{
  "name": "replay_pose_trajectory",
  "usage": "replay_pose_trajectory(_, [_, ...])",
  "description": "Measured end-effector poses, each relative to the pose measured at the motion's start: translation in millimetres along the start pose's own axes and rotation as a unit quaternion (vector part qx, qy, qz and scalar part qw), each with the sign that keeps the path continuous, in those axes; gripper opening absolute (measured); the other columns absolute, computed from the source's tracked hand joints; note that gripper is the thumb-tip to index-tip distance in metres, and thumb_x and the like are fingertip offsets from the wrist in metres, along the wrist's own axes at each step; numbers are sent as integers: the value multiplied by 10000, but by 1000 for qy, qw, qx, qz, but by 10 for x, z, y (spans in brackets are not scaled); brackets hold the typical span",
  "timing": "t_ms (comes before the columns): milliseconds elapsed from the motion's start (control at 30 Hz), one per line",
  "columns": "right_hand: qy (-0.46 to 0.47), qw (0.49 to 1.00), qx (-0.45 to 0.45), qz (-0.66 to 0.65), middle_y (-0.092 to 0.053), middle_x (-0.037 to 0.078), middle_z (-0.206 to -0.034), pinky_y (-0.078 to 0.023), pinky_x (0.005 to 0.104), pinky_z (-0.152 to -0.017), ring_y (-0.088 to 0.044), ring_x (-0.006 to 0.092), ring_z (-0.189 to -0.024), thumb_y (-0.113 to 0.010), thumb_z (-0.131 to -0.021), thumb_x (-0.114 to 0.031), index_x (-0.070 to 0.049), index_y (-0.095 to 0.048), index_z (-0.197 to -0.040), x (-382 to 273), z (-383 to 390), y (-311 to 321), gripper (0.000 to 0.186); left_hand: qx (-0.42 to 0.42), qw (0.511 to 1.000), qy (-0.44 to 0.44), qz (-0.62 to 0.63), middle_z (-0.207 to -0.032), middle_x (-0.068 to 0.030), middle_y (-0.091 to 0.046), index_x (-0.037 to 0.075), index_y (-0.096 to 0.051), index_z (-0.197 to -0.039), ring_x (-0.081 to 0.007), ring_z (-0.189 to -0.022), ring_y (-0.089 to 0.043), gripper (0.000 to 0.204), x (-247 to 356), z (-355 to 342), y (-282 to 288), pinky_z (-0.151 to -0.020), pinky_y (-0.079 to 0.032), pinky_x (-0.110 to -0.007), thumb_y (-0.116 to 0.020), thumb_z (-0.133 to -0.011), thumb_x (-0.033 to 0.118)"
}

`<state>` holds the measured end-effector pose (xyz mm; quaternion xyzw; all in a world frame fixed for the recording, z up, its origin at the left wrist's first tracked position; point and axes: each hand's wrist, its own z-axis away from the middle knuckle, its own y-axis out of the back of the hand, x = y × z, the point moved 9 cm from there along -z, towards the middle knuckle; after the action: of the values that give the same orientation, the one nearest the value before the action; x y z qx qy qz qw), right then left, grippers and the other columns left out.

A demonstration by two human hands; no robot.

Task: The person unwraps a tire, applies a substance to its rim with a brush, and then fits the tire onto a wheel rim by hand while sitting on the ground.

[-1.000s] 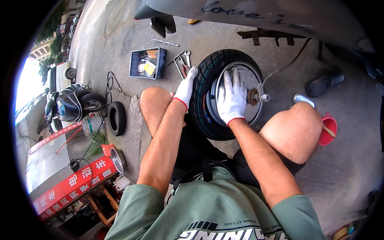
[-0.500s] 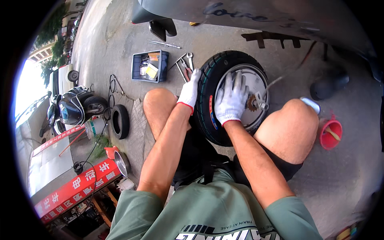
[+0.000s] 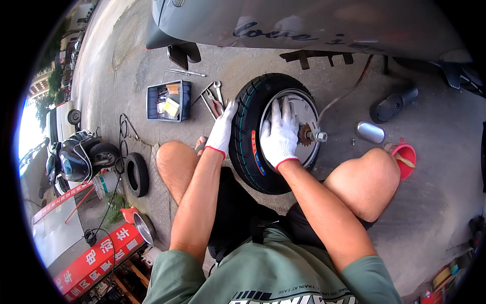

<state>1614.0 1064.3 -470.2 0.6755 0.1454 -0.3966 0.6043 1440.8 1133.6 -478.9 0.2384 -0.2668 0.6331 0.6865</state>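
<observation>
A scooter wheel with a black tyre [image 3: 246, 152] stands between my knees, tilted so that its side shows. My left hand [image 3: 221, 129], in a white glove with a red cuff, rests against the tread on the left, fingers stretched out. My right hand [image 3: 279, 133], gloved the same way, lies flat with fingers extended over the silvery hub cover [image 3: 302, 109]. At the hub's middle are a rusty sprocket [image 3: 305, 135] and an axle nut [image 3: 321, 137]. A grey cable [image 3: 338, 100] runs from there toward the scooter. Neither hand grips anything.
A grey scooter body [image 3: 304, 25] overhangs the far side. Left of the wheel are a blue crate [image 3: 152, 104], a wrench [image 3: 218, 93] and pliers [image 3: 214, 104]. A red bucket [image 3: 406, 172], a silver oval part [image 3: 370, 132] and a loose tyre [image 3: 136, 175] lie farther out.
The view has shifted, so the wheel and surroundings sit lower and more to the left. Both hands stay in contact with the wheel. The silver oval part by my right knee shows more fully.
</observation>
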Motion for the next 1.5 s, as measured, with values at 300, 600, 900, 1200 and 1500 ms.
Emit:
replay_pose_trajectory(300, [-137,974,-73,-163,-367,356,-1574,-349,503,-1203,-381,503,-1454,-497,-1045,-432,24,-416,-1534,709,-131,461,674,-6,991,-98,-95,-1281,-201,-647,-165,-348,-1483,-200,-1194,-622,862,3,590,-630,-1056,-481,-312,-803,-932,319])
replay_pose_trajectory(600, [-125,973,-90,-170,-459,344,-1512,-387,473,-1156,-471,489,-1375,-475,-1033,-469,-2,-497,-1485,1139,-206,676,650,64,942,-177,-277,-1310,-216,-622,-96,-376,-1498,-232,-1206,-617,832,-54,1009,-1204,-1061,-476,-335,-784,-905,322])
replay_pose_trajectory(900, [-90,963,-150,-204,-477,297,-1533,-363,430,-1186,-450,435,-1431,-483,-1027,-444,32,-483,-1496,1372,-267,661,667,124,945,-251,-170,-1300,-271,-656,-74,-420,-1474,-310,-1201,-664,856,-192,1176,-1435,-1041,-507,-380,-824,-866,373])
replay_pose_trajectory(1200, [-157,933,-100,-308,-536,344,-1457,-414,432,-1140,-513,465,-1375,-466,-1055,-422,62,-469,-1491,1290,-374,1029,652,149,935,-214,-239,-1374,-260,-608,-95,-380,-1504,-281,-1286,-603,880,-113,1397,-1769,-1101,-462,-357,-802,-883,363])
replay_pose_trajectory(1500, [-115,950,-276,-92,-626,404,-1274,-489,464,-1052,-618,472,-1253,-602,-966,-554,163,-485,-1386,789,-571,1280,839,113,947,-212,-214,-1422,-274,-575,-72,-309,-1554,-315,-1308,-595,896,-301,1397,-1790,-1105,-457,-379,-751,-926,387])
